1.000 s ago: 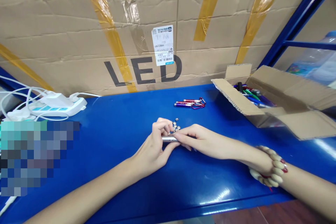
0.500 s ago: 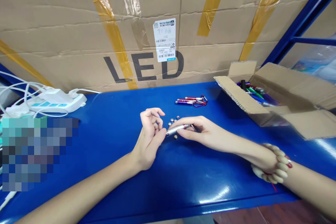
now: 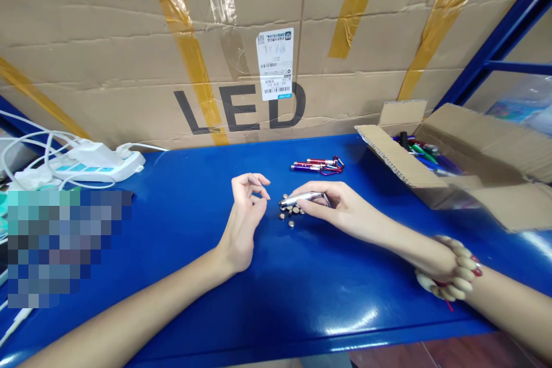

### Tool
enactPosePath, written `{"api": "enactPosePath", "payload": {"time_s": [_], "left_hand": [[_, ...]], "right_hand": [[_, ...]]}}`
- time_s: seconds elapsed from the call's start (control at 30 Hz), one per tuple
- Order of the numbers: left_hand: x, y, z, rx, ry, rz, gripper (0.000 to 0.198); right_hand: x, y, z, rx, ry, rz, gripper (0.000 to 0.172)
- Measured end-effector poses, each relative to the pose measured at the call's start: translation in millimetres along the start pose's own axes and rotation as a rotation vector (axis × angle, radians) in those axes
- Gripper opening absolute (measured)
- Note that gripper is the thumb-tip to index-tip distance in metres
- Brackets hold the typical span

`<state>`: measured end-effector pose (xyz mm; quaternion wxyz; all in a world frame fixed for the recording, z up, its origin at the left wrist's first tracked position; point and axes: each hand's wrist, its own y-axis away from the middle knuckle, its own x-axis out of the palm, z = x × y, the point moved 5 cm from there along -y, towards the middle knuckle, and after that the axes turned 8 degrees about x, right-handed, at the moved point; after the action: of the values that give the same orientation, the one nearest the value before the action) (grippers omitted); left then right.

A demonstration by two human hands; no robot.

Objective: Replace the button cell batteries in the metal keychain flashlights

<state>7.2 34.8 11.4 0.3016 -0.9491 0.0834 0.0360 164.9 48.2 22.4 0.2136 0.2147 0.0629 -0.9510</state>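
My right hand (image 3: 332, 207) grips a small silver pen-shaped flashlight (image 3: 299, 199), held nearly level just above the blue table (image 3: 194, 213). Several small round button cells (image 3: 290, 216) lie on the table right under it. My left hand (image 3: 245, 207) hovers just left of the flashlight's tip, its fingers curled and the thumb and fingertips close together; I cannot make out anything between them. A beaded bracelet (image 3: 451, 279) is on my right wrist.
Two or three coloured mini flashlights with keyrings (image 3: 318, 166) lie further back. An open cardboard box (image 3: 452, 167) with more of them stands at the right. A white power strip with cables (image 3: 88, 165) sits at the left. A large taped carton marked LED (image 3: 241, 40) forms the back wall.
My left hand has let go of the silver flashlight and drawn back to the left. My right hand has carried the flashlight up and away, over the button cells.
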Motion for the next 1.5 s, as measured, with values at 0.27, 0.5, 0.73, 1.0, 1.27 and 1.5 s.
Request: {"api": "enactPosePath", "payload": {"time_s": [0.27,0.5,0.73,1.0,1.27,1.5], "left_hand": [[-0.9,-0.8,2.2,0.009,-0.031,-0.018,0.009],[0.2,0.0,0.4,0.014,-0.028,-0.005,0.010],[-0.1,0.6,0.8,0.022,-0.036,0.004,0.011],[1.5,0.8,-1.4,0.028,-0.029,0.032,0.011],[2.1,0.5,-2.5,0.031,-0.061,0.051,0.011],[1.0,1.8,-2.1,0.037,-0.050,0.048,0.011]], "right_hand": [[-3.6,0.5,-1.5,0.072,-0.320,0.035,0.026],[0.8,0.8,-10.8,0.206,-0.676,0.122,0.021],[2.6,1.2,-10.5,0.260,-0.782,0.152,0.019],[1.2,0.7,-8.5,0.230,-0.685,0.118,0.023],[6.2,3.6,-7.0,0.207,-0.881,0.259,0.018],[0.8,1.1,-8.5,0.213,-0.810,0.239,0.026]]}}
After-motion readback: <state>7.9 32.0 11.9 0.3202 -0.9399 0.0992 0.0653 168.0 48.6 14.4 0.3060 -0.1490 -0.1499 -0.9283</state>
